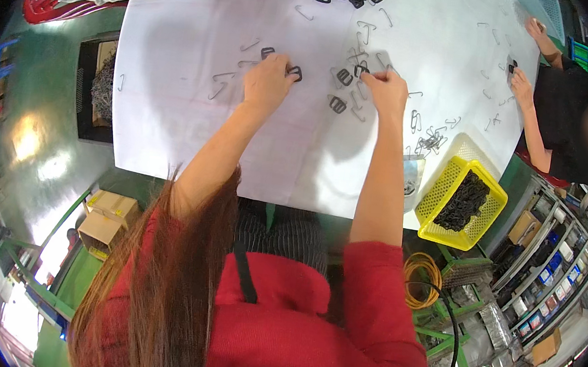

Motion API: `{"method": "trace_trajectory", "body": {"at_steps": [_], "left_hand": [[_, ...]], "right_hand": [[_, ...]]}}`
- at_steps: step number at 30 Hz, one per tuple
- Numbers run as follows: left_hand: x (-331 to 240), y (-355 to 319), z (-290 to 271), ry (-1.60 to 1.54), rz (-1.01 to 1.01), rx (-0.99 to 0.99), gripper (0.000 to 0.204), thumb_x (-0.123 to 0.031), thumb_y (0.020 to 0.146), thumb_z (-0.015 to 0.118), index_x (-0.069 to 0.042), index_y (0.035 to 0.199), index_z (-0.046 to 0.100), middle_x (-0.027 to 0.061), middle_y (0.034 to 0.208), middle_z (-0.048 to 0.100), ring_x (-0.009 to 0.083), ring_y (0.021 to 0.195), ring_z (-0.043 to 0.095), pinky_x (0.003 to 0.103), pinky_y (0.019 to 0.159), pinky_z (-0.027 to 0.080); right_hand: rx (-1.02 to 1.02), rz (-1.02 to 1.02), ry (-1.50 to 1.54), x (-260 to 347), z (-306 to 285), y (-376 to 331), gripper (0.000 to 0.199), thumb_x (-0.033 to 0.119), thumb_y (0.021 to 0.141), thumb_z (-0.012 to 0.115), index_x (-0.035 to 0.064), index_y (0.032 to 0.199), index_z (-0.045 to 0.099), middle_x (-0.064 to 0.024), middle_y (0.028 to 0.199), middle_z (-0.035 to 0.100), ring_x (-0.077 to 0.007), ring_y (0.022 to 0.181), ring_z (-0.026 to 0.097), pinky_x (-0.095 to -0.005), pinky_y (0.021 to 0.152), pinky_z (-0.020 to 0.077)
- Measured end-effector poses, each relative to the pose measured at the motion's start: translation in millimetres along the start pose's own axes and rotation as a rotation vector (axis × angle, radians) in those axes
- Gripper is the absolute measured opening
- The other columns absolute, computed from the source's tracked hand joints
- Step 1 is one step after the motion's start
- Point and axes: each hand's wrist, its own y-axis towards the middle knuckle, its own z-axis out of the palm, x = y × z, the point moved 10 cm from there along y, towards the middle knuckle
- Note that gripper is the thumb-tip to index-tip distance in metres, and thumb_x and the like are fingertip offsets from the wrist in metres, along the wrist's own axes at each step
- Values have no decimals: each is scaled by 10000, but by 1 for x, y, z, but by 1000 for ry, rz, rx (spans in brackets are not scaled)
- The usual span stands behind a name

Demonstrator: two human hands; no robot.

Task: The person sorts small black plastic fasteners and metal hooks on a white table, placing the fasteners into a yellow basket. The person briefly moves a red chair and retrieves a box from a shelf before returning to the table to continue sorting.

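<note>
Black plastic buckle sits pinched at the left hand's fingertips on the white table; right hand pinches another buckle; yellow basket at the table's right edge

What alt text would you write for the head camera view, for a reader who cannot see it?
Seen from above, a person in a red top works at a white table: the left hand pinches a dark buckle, the right hand grips a wire clip. A yellow basket of dark parts sits at right.
</note>
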Motion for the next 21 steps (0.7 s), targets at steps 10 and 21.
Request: {"method": "trace_trajectory", "body": {"at_steps": [10, 21], "left_hand": [[53, 10, -27, -272, -134, 177, 300, -338, 819, 630, -42, 774, 649, 21, 721, 633, 113, 678, 565, 274, 585, 420], [93, 28, -38, -770, -394, 115, 244, -307, 849, 628, -64, 861, 615, 21, 728, 603, 136, 644, 568, 247, 508, 396]], "right_hand": [[111, -134, 140, -3, 15, -3, 269, 148, 754, 654, 49, 995, 583, -77, 855, 613, -197, 769, 614, -322, 640, 477], [468, 16, 597, -15, 35, -21, 237, 140, 698, 681, 50, 889, 571, -46, 855, 614, -161, 783, 591, -250, 575, 416]]}}
